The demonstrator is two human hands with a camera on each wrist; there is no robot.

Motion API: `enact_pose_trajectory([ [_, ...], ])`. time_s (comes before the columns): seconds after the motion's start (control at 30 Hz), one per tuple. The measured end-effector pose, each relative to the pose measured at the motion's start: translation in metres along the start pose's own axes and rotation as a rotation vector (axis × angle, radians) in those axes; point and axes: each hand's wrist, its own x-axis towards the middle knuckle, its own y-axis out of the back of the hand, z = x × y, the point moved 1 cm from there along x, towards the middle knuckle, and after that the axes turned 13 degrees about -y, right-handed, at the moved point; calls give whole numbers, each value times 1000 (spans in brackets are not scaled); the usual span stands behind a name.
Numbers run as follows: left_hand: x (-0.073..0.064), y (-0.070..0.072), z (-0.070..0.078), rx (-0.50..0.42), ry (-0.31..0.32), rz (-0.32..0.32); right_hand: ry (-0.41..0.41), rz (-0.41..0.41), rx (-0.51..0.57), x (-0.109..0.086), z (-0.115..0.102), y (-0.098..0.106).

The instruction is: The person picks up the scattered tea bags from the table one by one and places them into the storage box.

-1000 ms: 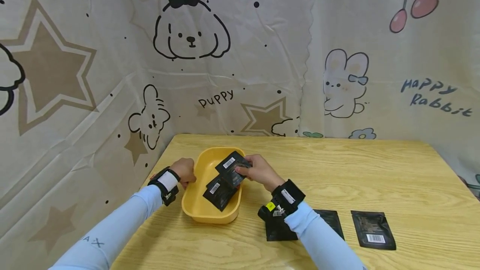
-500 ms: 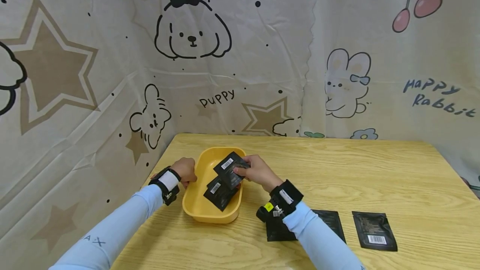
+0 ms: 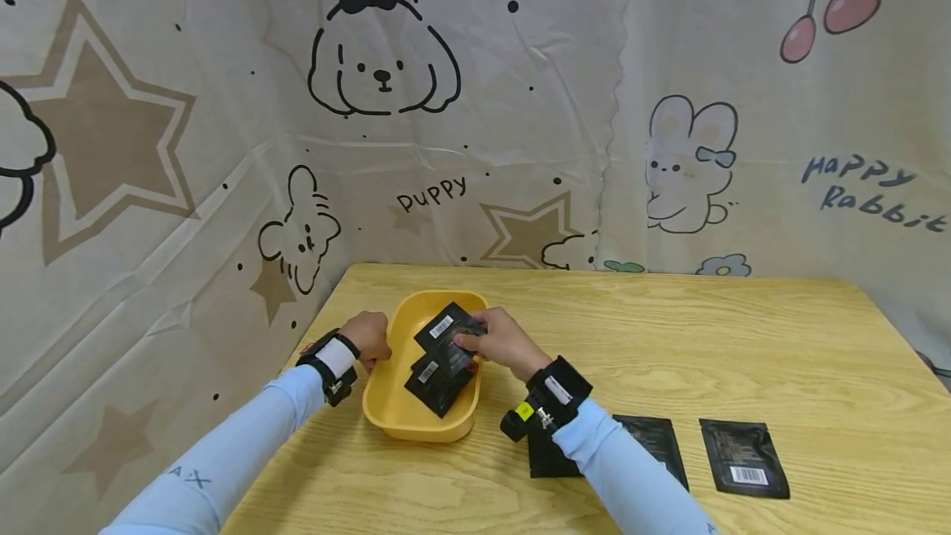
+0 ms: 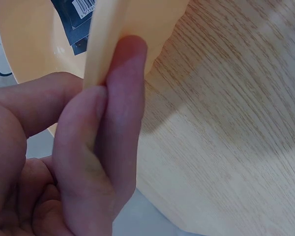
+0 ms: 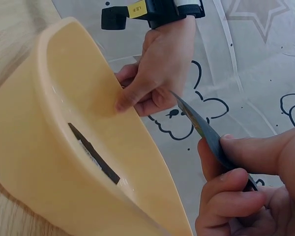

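Note:
My left hand (image 3: 367, 337) pinches the left rim of a yellow plastic basin (image 3: 382, 418), thumb and fingers on either side of the wall in the left wrist view. Over the basin's right side, my right hand (image 3: 505, 341) holds a flat black sachet (image 3: 444, 335) with a white barcode label. In the right wrist view the held sachet (image 5: 206, 130) appears edge-on between thumb and fingers, above the rim. Another black sachet (image 3: 434, 390) lies inside the basin, partly covered by the held one in the head view.
On the wooden table (image 3: 669, 337), a black sachet (image 3: 745, 459) lies at the right. Two more, one sachet (image 3: 657, 442) and another sachet (image 3: 548, 456), are partly hidden under the right forearm. A printed cloth (image 3: 446, 147) hangs behind and to the left.
My right hand has moved slightly left with its sachet, further over the basin. The left hand keeps its hold on the rim, and the basin stays in place.

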Motion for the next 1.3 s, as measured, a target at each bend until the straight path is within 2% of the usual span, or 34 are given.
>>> enact_pose_trajectory([
  [0.13,0,-1,0,2,-6,9,7,-14,3,-1,-2,-5],
  [0.33,-2,-1,2,-35,18,0,12,-14,-11,-3,1,-8],
  [0.6,-1,-3,5,-9,7,-10,32,-22,-38,-2,4,-8],
  [0.7,-1,-4,6,-9,-2,-7,64,20,-85,-3,7,-6],
  [0.87,1,-7,6,-18,-7,-17,62,115,-139,-4,16,2],
  [1.3,-1,6,9,2,7,-39,68,100,-119,-6,23,35],
])
